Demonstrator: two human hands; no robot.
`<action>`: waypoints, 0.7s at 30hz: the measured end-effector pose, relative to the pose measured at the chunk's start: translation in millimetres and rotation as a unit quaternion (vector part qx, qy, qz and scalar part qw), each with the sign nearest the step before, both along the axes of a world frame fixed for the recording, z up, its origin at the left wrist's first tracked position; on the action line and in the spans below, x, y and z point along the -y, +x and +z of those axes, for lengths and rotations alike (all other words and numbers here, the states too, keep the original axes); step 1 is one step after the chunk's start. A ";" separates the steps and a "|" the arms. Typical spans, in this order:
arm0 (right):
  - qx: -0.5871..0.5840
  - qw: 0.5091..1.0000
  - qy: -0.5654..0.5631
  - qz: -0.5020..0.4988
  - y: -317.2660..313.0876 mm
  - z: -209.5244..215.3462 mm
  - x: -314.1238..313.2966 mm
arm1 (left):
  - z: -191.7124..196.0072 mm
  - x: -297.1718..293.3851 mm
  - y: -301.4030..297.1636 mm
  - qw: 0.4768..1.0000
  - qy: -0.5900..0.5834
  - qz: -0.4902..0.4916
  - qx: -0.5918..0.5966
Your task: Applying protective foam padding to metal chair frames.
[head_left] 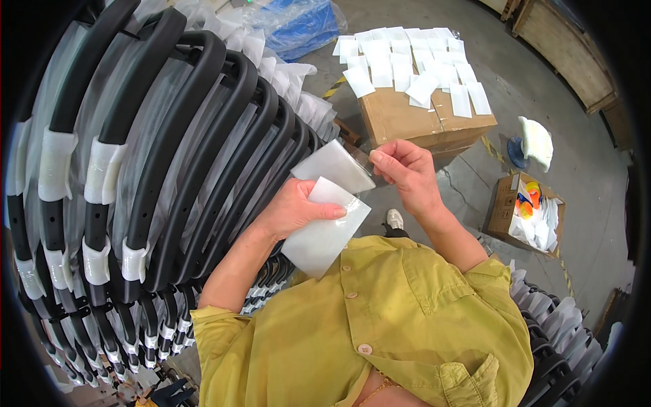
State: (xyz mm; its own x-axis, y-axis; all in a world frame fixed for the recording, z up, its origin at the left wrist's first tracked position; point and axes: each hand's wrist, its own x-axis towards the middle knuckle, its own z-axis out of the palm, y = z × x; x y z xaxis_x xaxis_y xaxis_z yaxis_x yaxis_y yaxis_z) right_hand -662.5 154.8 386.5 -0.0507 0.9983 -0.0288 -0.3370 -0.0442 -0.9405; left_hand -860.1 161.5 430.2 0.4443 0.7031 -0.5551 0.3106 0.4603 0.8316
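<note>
My left hand (297,209) is closed on a white foam sheet (324,237), its thumb pressed on the face of the sheet. A second white foam piece (331,167) sticks out just beyond the fingers; whether the left fingers also grip it is hidden. To the right, the thumb and fingertips of my right hand (410,175) pinch a strip of clear tape (362,158) beside that second piece's edge. Close on the left stand curved black metal tubes (183,122), several with white foam wraps (103,171) around them and translucent plastic film between them.
Ahead, a large cardboard box (400,115) carries many white foam sheets (403,70) on its top. An open carton (505,211) holding white scraps and an orange item stands at right, near a blue stool (519,154). More wrapped black tubes (546,353) stand at lower right.
</note>
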 end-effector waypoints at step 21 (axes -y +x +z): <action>0.000 0.998 -0.045 0.039 3.3 -13.9 -7.7 | -7.4 -5.5 -12.6 0.998 0.050 -0.045 0.018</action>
State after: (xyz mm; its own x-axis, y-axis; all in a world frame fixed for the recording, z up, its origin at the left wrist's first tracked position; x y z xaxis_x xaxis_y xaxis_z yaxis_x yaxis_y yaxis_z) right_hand -659.1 162.6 372.6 -0.1289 0.9847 -0.1176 -0.3297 -0.1544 -0.9314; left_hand -872.7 167.0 422.9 0.5271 0.7103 -0.4665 0.3153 0.3463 0.8836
